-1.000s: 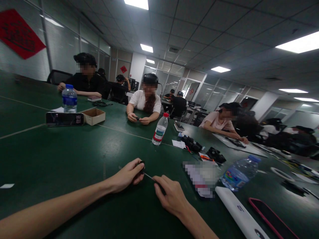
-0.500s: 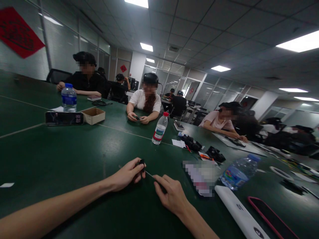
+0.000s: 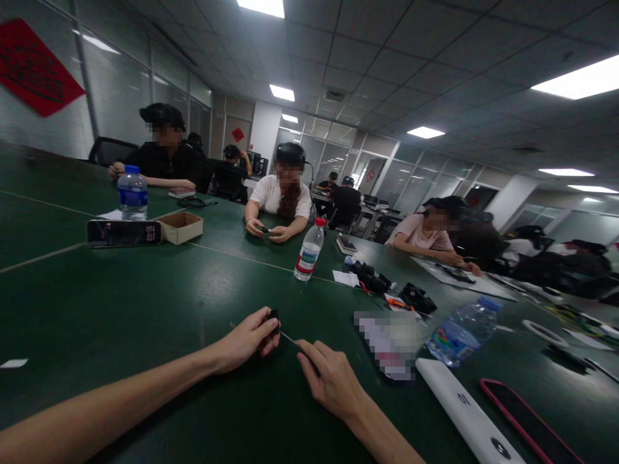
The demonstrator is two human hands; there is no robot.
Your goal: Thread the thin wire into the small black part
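My left hand (image 3: 244, 341) rests on the green table (image 3: 145, 303) and pinches a small black part (image 3: 273, 316) between thumb and fingers. A thin metal shaft (image 3: 289, 338) runs from that part to my right hand (image 3: 331, 380), which is closed around the dark handle of a small tool; most of the handle is hidden under the fingers. The two hands lie close together, a few centimetres apart, near the table's front middle.
A lying water bottle (image 3: 461, 332), a white flat device (image 3: 467, 412) and a red-edged phone (image 3: 529, 422) sit at right. An upright bottle (image 3: 308, 251), a phone (image 3: 124, 232), a cardboard box (image 3: 181, 227) and another bottle (image 3: 132, 194) stand farther off. Several people sit across.
Both hands keep the same grip and place. Only the view shifts slightly as my head moves.
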